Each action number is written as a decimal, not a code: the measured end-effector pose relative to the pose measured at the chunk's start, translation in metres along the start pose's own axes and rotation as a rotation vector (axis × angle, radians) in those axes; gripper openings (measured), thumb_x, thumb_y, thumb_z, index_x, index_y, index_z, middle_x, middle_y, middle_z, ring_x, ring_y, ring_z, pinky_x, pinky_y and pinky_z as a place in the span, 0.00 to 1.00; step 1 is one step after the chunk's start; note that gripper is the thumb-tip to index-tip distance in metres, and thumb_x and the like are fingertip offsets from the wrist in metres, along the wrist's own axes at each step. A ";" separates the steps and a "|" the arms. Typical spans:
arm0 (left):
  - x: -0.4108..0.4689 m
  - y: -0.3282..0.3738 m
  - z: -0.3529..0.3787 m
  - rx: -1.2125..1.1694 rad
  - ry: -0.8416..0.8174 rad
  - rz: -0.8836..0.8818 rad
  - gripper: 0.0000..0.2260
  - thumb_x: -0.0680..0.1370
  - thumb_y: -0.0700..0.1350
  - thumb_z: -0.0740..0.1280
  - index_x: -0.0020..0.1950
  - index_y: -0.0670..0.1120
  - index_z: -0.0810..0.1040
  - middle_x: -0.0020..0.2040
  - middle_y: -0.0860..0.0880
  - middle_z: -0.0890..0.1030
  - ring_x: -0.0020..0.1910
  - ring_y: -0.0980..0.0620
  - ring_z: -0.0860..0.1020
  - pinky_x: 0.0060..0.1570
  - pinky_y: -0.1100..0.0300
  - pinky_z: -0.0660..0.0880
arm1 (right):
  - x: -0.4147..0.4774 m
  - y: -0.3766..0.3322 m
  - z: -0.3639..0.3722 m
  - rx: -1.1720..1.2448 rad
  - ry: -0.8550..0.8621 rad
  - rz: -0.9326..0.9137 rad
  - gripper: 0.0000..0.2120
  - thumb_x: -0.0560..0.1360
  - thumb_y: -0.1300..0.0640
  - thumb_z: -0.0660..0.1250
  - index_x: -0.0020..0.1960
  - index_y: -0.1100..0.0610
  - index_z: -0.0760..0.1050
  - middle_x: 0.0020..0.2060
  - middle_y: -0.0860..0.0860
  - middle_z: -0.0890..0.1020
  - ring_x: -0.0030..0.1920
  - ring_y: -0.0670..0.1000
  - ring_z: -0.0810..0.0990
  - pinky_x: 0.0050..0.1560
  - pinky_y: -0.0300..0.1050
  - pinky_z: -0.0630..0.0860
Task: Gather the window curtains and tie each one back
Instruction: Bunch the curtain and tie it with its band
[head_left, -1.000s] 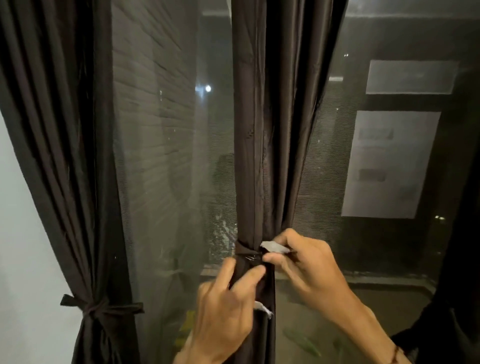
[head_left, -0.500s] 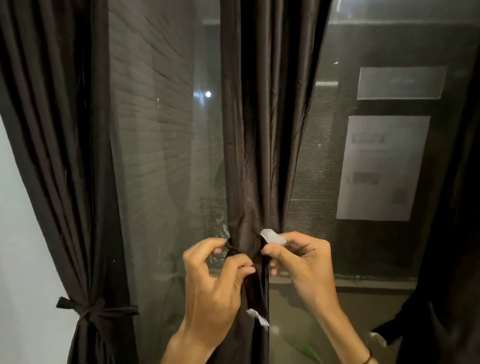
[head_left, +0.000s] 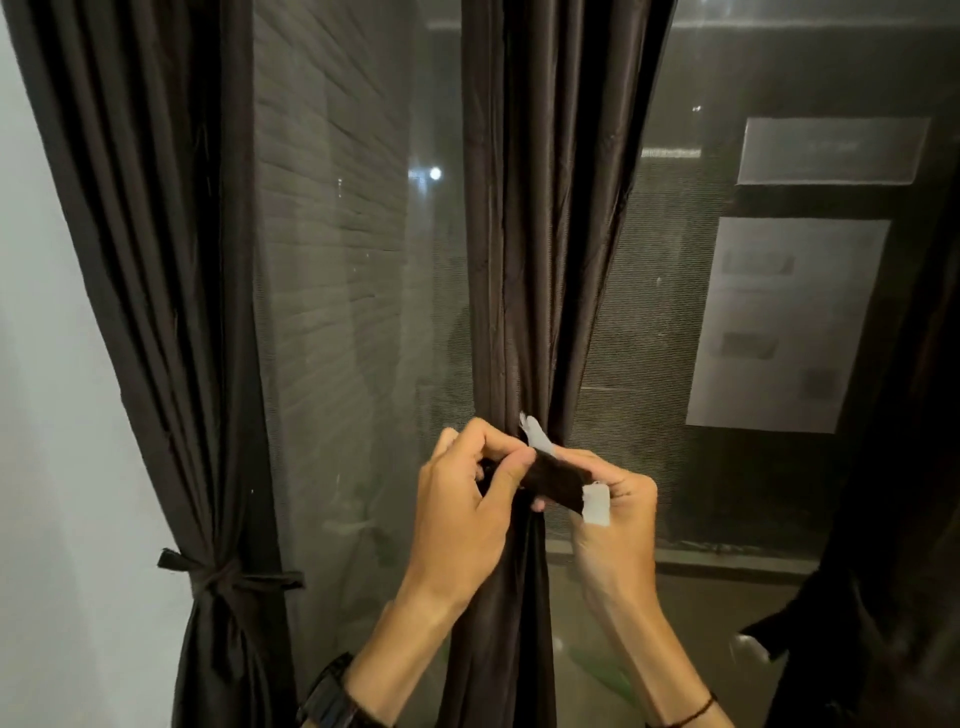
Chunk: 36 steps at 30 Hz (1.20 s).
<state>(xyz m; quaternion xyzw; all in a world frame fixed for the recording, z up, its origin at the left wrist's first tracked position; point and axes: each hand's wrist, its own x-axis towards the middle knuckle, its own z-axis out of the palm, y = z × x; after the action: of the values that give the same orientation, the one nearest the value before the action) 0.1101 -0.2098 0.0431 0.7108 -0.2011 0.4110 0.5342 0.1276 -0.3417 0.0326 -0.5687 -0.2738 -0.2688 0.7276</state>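
Observation:
A dark brown middle curtain (head_left: 540, 234) hangs gathered into a narrow bunch in front of the window. A dark fabric tie-back strap (head_left: 553, 480) with white ends (head_left: 595, 503) wraps it at waist height. My left hand (head_left: 467, 499) pinches the strap against the left side of the bunch. My right hand (head_left: 615, 519) holds the strap's free end, stretched to the right, its white tab on my fingers. A second white end (head_left: 535, 431) sticks up behind the hands. The left curtain (head_left: 156, 286) hangs tied with a knotted strap (head_left: 223, 577).
A mesh-screened window pane (head_left: 358, 312) lies behind the curtains, with a sill (head_left: 727, 561) low on the right. A white wall (head_left: 41, 415) borders the left edge. More dark curtain cloth (head_left: 893, 571) hangs loose at the far right.
Both hands have shifted slightly. My right hand has pulled the strap's end out to the right, so a dark length with a white tab now lies across its fingers.

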 end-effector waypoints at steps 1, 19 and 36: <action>0.000 0.001 0.000 0.005 0.004 -0.006 0.05 0.79 0.52 0.68 0.43 0.55 0.79 0.41 0.59 0.80 0.44 0.51 0.76 0.43 0.68 0.70 | -0.003 0.000 0.002 0.004 0.019 0.004 0.10 0.72 0.70 0.73 0.52 0.64 0.86 0.44 0.56 0.88 0.45 0.52 0.87 0.42 0.41 0.82; 0.035 0.000 -0.051 0.235 -0.584 -0.006 0.17 0.78 0.34 0.67 0.51 0.58 0.77 0.46 0.56 0.79 0.43 0.54 0.74 0.45 0.59 0.72 | 0.007 -0.022 -0.010 -0.493 -0.352 -0.501 0.17 0.72 0.72 0.69 0.53 0.55 0.86 0.47 0.46 0.87 0.46 0.46 0.86 0.47 0.39 0.81; 0.003 0.024 -0.030 0.444 -0.275 0.184 0.18 0.74 0.42 0.66 0.65 0.46 0.80 0.48 0.54 0.82 0.44 0.62 0.75 0.51 0.73 0.70 | -0.006 -0.006 0.021 -0.957 0.267 -0.620 0.09 0.71 0.65 0.71 0.34 0.63 0.74 0.33 0.52 0.75 0.33 0.45 0.68 0.33 0.36 0.66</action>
<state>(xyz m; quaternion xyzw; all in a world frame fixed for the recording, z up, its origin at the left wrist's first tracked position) 0.0836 -0.1902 0.0627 0.8384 -0.2403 0.3916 0.2933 0.1176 -0.3216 0.0369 -0.6885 -0.1815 -0.6324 0.3052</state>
